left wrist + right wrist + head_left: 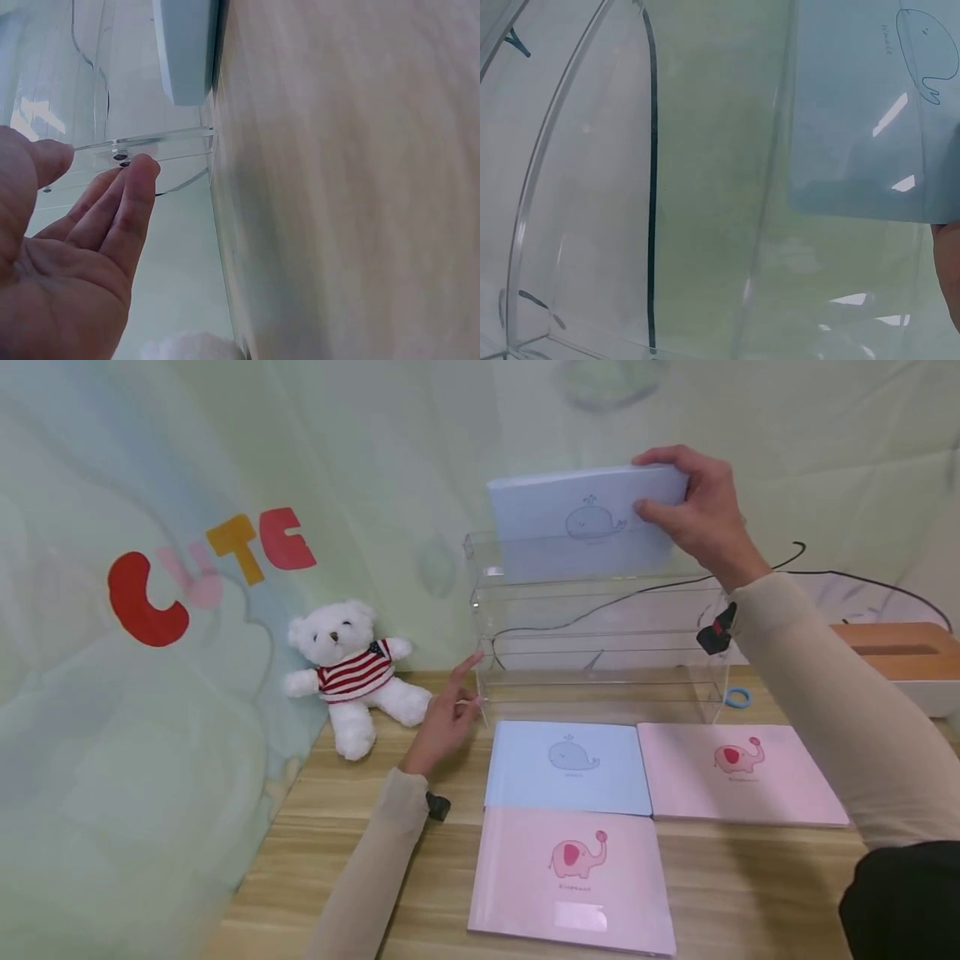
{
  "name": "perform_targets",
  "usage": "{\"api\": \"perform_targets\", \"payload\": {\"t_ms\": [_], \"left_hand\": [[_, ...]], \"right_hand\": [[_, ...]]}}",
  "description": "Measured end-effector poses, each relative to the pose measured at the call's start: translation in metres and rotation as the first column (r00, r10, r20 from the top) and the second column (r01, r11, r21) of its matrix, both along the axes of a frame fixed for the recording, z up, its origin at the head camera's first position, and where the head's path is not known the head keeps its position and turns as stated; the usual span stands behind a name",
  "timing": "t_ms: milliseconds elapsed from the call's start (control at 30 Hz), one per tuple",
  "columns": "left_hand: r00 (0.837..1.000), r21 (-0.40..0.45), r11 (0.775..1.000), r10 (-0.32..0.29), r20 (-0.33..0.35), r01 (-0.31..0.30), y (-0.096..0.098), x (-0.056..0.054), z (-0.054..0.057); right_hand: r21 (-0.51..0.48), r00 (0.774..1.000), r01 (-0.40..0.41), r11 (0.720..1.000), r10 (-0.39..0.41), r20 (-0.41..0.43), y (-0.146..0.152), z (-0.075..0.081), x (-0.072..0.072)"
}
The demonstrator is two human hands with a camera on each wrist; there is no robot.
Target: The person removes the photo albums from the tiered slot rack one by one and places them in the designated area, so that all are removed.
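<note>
My right hand grips the right end of a light blue whale book, thumb on its front cover and fingers over the top edge. The book stands upright at the top tier of a clear acrylic rack, its lower part seen through the front panel. In the right wrist view the blue book is at the upper right, with only a bit of the hand showing. My left hand is at the rack's left side, fingers extended against the clear side panel.
Before the rack lie another blue whale book and two pink elephant books, one at the right and one nearer. A white teddy bear sits left. A blue ring, black cable and wood-topped box are at the right.
</note>
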State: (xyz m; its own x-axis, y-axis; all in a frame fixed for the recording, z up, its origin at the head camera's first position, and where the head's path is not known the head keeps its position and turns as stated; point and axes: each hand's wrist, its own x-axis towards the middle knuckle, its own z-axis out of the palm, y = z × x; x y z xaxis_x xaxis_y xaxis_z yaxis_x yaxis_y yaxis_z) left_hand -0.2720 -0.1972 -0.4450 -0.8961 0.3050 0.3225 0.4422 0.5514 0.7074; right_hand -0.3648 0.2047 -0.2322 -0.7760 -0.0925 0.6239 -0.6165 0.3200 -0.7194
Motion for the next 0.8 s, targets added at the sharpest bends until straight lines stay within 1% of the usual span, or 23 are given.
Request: {"api": "perform_targets", "payload": {"t_ms": [100,233,500,800], "left_hand": [[1.0,-0.002,1.0,0.0,-0.005,0.0,0.0,0.001,0.0],[1.0,-0.002,1.0,-0.005,-0.015,0.005,0.002,0.0,0.0],[1.0,0.0,1.0,-0.012,0.0,0.012,0.004,-0.001,0.0],[1.0,0.005,1.0,-0.016,0.006,0.016,0.004,-0.003,-0.001]], "right_hand": [[0.002,1.0,-0.001,1.0,0.001,-0.026,0.0,0.003,0.002],[0.012,0.999,0.021,1.0,-0.02,-0.05,0.001,0.01,0.005],[-0.042,0.997,0.031,0.999,-0.034,-0.073,0.005,0.023,0.01],[-0.078,0.987,0.042,0.996,-0.053,-0.151,0.008,0.036,0.02]]}}
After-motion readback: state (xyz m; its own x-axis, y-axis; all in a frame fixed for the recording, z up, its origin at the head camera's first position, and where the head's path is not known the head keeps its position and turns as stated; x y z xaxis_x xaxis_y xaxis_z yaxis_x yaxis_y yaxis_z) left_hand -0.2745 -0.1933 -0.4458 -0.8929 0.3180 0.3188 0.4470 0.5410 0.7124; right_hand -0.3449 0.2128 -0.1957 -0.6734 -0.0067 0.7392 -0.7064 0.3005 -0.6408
